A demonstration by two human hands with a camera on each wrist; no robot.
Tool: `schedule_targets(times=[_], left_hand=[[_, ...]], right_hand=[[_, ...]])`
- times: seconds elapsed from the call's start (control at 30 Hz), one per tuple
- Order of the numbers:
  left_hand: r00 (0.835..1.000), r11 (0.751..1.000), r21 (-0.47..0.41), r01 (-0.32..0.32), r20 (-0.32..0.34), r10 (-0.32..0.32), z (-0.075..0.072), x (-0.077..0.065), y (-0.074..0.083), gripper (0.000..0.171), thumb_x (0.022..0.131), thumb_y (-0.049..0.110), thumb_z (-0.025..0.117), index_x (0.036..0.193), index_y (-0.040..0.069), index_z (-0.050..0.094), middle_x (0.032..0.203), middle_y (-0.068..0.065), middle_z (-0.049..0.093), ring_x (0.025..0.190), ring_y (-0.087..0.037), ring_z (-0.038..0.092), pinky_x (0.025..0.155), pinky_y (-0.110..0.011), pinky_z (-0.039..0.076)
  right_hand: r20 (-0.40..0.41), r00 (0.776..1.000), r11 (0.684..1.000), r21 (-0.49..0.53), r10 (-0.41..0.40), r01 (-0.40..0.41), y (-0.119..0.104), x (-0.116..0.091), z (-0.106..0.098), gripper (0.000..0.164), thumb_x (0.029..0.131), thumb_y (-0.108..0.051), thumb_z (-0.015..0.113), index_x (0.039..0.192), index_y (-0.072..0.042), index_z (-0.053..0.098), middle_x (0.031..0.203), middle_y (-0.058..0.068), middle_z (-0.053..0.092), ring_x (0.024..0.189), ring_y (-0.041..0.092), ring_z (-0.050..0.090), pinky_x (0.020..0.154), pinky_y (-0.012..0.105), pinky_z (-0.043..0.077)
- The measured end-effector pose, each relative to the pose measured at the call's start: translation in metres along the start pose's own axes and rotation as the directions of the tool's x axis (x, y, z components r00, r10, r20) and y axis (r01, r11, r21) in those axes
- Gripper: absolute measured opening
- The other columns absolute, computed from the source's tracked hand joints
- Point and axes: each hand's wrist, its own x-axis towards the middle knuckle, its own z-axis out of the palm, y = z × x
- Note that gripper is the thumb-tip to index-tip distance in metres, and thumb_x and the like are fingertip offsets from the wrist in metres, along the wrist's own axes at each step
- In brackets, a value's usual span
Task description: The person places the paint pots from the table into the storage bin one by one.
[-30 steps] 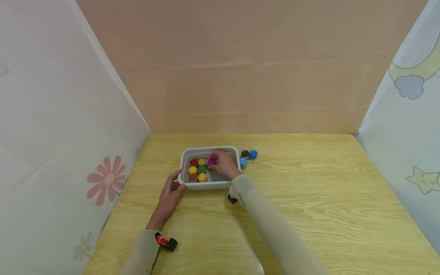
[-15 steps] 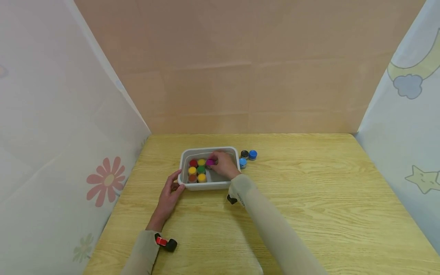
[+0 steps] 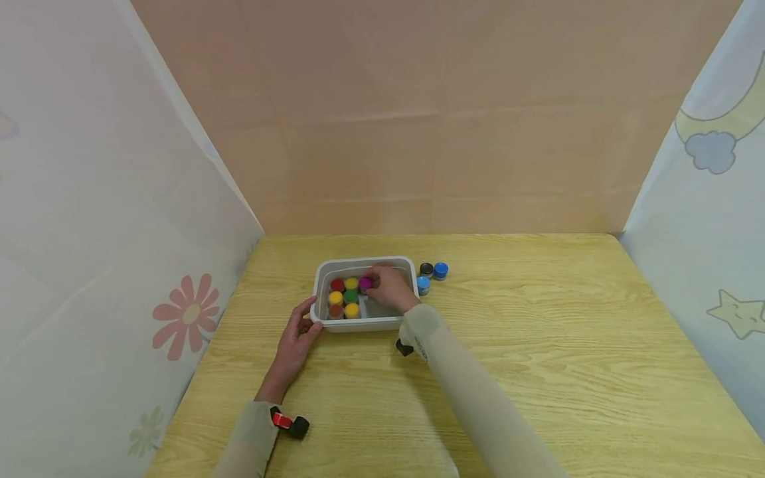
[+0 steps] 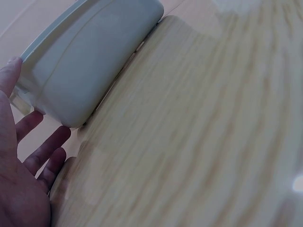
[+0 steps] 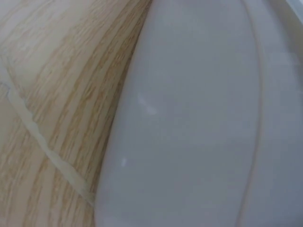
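A white plastic box (image 3: 358, 326) stands on the wooden table, with small paint pots inside. My right hand (image 3: 391, 290) reaches into it and pinches a paint pot with a purple lid (image 3: 365, 284) between thumb and fingers. This pot is beside a yellow-lidded pot (image 3: 351, 284) and a green-lidded pot (image 3: 350, 297). My left hand (image 3: 293, 346) holds the box's near left corner. In the left wrist view its thumb is at the rim and the other fingers (image 4: 49, 144) reach the end of the box. The right wrist view shows only box wall and table; the hand is out of sight there.
Right of the box stand a black-lidded pot (image 3: 426, 269), a blue-lidded pot (image 3: 441, 270) and a light-blue-lidded pot (image 3: 423, 285). Inside, a red-lidded pot (image 3: 337, 285) and a brown-lidded pot (image 3: 336, 311) sit at the left. Patterned sheets (image 3: 185, 312) flank the table.
The purple-lidded pot has shifted very slightly left in the right hand's fingers, toward the other pots. The left hand has stayed at the box corner.
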Motion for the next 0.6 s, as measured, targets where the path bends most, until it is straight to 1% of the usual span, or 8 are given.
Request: schedule_targets(times=[0.27, 0.33, 0.47, 0.6], left_hand=[[1.0, 1.0, -0.02, 0.006, -0.001, -0.006, 0.001, -0.001, 0.002, 0.058, 0.107, 0.019, 0.059, 0.16, 0.016, 0.037, 0.158, -0.016, 0.044, 0.118, -0.031, 0.058, 0.094, -0.019, 0.045], [1.0, 1.0, -0.019, 0.009, 0.0, -0.009, 0.001, -0.001, 0.002, 0.058, 0.107, 0.019, 0.059, 0.16, 0.015, 0.037, 0.158, -0.017, 0.044, 0.118, -0.031, 0.058, 0.094, -0.018, 0.045], [1.0, 1.0, -0.004, 0.005, -0.002, -0.005, 0.0, -0.001, 0.001, 0.058, 0.107, 0.019, 0.058, 0.16, 0.015, 0.037, 0.157, -0.017, 0.045, 0.117, -0.029, 0.058, 0.093, -0.018, 0.045], [1.0, 1.0, 0.01, -0.015, -0.012, 0.015, -0.001, 0.0, 0.0, 0.057, 0.107, 0.018, 0.059, 0.159, 0.013, 0.039, 0.155, -0.019, 0.047, 0.114, -0.027, 0.061, 0.093, -0.02, 0.047]], right_hand=[[-0.023, 1.0, 1.0, -0.022, -0.02, 0.02, 0.0, -0.002, -0.002, 0.034, 0.097, -0.01, 0.072, 0.13, -0.006, 0.068, 0.125, 0.012, 0.07, 0.115, 0.026, 0.066, 0.099, 0.04, 0.055], [-0.028, 0.999, 1.0, -0.007, -0.022, 0.021, -0.002, -0.004, -0.005, 0.033, 0.098, -0.011, 0.071, 0.131, -0.007, 0.068, 0.125, 0.011, 0.069, 0.114, 0.026, 0.067, 0.097, 0.04, 0.056], [-0.041, 0.998, 0.998, 0.047, -0.045, 0.047, -0.006, -0.011, -0.016, 0.032, 0.1, -0.012, 0.068, 0.132, -0.007, 0.068, 0.125, 0.01, 0.068, 0.11, 0.025, 0.068, 0.092, 0.038, 0.057], [-0.079, 0.992, 0.992, 0.064, -0.1, 0.105, -0.007, -0.016, -0.029, 0.031, 0.101, -0.012, 0.066, 0.132, -0.006, 0.068, 0.125, 0.013, 0.067, 0.11, 0.027, 0.068, 0.092, 0.04, 0.058]])
